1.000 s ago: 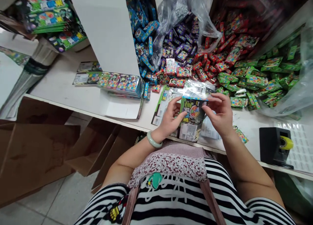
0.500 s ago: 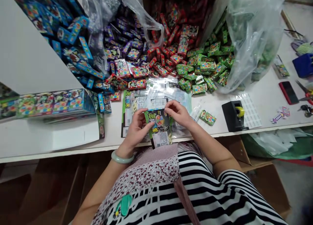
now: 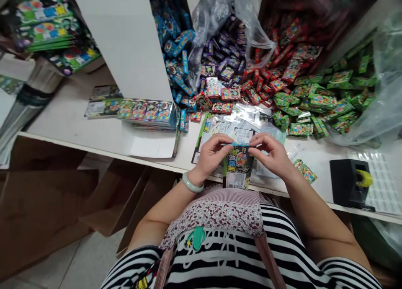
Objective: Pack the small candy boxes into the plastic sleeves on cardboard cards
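Both of my hands hold one printed packet (image 3: 238, 168) upright over the table's front edge. My left hand (image 3: 212, 154) pinches its top left corner, fingers curled. My right hand (image 3: 272, 156) pinches the top right corner the same way. The packet is dark green with a round coloured picture and a white label at its foot. Under it lie flat printed cards and clear plastic sleeves (image 3: 248, 118). A single small green box (image 3: 305, 171) rests just right of my right wrist.
Heaps of small boxes fill the back of the table: blue (image 3: 176, 50), purple (image 3: 224, 54), red (image 3: 282, 50), green (image 3: 326, 100). A white carton flap (image 3: 125, 42) stands left, filled packets (image 3: 146, 111) below it. A black tape dispenser (image 3: 350, 184) sits right. Cardboard (image 3: 47, 205) lies on the floor.
The view swung right, then back left. My hands stayed on the packet and both now pinch its top edge closer together than a second ago.
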`<state>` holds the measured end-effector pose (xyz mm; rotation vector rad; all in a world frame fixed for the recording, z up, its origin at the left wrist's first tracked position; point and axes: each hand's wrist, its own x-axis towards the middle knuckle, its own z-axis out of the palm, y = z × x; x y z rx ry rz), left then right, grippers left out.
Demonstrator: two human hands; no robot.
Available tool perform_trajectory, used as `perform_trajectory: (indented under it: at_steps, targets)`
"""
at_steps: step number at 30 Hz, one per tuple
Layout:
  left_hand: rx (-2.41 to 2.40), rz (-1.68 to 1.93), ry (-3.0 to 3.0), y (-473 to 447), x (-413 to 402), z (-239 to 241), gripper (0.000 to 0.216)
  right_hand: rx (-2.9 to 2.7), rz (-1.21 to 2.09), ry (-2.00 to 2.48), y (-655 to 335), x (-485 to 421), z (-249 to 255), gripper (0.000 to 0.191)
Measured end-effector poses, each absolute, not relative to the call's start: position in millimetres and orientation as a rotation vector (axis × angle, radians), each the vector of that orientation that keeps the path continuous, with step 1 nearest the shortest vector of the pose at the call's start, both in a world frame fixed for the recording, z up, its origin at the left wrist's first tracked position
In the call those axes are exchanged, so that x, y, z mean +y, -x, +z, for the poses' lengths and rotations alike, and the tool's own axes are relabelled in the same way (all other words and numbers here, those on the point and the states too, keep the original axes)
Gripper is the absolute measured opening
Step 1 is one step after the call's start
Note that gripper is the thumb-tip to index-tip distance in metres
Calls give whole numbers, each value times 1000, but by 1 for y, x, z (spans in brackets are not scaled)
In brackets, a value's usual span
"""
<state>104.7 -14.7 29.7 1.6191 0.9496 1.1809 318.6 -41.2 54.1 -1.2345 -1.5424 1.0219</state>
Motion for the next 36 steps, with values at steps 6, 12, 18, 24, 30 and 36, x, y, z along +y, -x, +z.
perform_trajectory:
  at_steps: [6,12,18,24,30,36]
  targets:
    - [988,1097,-1499,-106,-10,49,16,-1451,1209,1328,-309,-28,65,30]
    - [818,1002,-1626,-92,-4,54,18,-1622,1239,1239,-312,-31,75,30]
    - [720,869,-1722,-76,-3,61,22,-1777,929,1142,-313,-49,67,15]
    - [740,865,-1805,-83,4,66,22,-1724,790,1182,-312,-56,57,5]
    - [702,901,-1884,-82,-9,47,14,-1725,776,1209,-314,-58,51,5]
    - [785,970,-1779,-88,-15,32,15,-1729,801,1159,-309,-57,46,5]
